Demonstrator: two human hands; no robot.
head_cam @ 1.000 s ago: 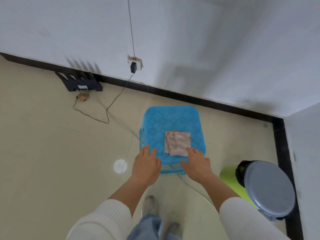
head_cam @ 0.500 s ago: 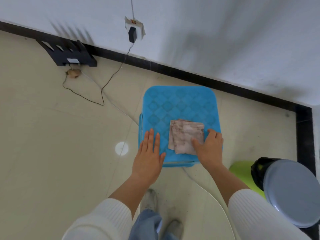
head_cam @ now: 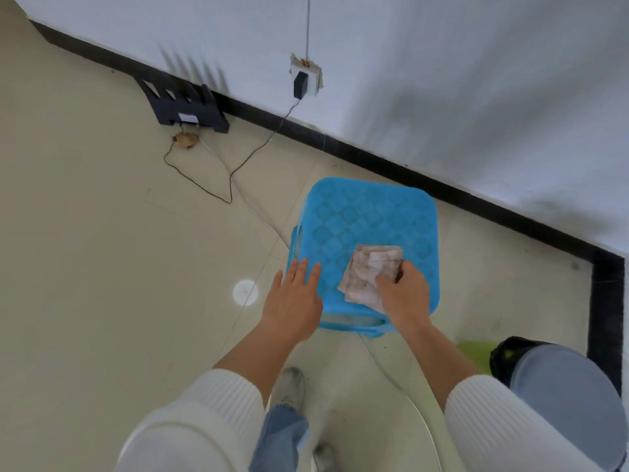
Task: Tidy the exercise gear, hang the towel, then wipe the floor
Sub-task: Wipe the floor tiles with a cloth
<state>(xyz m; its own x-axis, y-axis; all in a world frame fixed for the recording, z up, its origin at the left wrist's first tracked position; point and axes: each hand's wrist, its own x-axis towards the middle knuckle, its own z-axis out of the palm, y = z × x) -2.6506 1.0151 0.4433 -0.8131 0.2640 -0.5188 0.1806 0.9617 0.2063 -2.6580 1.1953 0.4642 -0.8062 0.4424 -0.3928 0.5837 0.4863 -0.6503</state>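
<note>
A square blue plastic stool with a diamond-patterned seat stands on the beige tiled floor right of the frame's centre, close to the black skirting at the foot of the white wall. On the near right part of its seat lies a folded, stained pale cloth. The right hand rests on the cloth's right edge, its fingers curled onto the fabric, the grip pressing or pinching it against the seat; which, I cannot tell. The left hand lies flat with fingers spread apart, touching the stool's near left corner and holding nothing. In the lower right corner stands a bin with a grey round lid and a black liner. At the upper left, a black slotted rack leans by the wall, a thin black cable running to a plug above.
</note>
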